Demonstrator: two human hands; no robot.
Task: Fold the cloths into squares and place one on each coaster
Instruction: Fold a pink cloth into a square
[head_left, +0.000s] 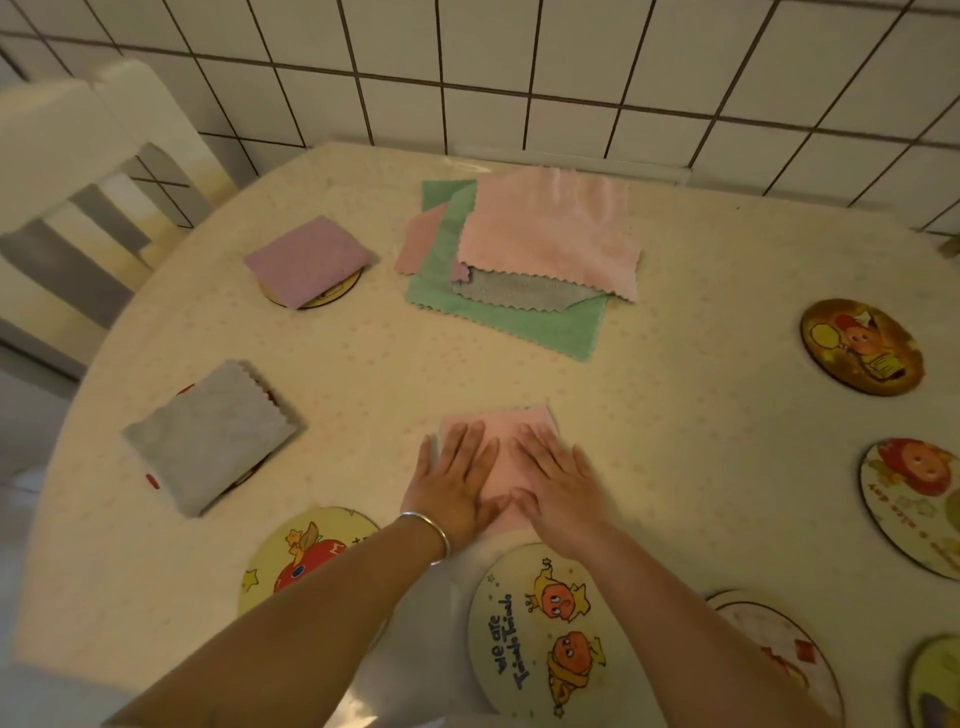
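Cloths: soft matt fabric with pinked zigzag edges, as on the unfolded pink cloth (553, 234) and folded grey cloth (213, 436). Coaster (535, 629): printed face, slight sheen. Table covering (363, 364): smooth, faintly glossy. Wall tiles (571, 62): glazed. Bangle (434, 530): polished metal.

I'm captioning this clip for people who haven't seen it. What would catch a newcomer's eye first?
First, the two hands, left hand and right hand, pressed flat on a folded pink cloth at the near middle of the table. Next, the loose pile of unfolded cloths at the far side. Then the cartoon coasters round the edge, such as the yellow one at right.
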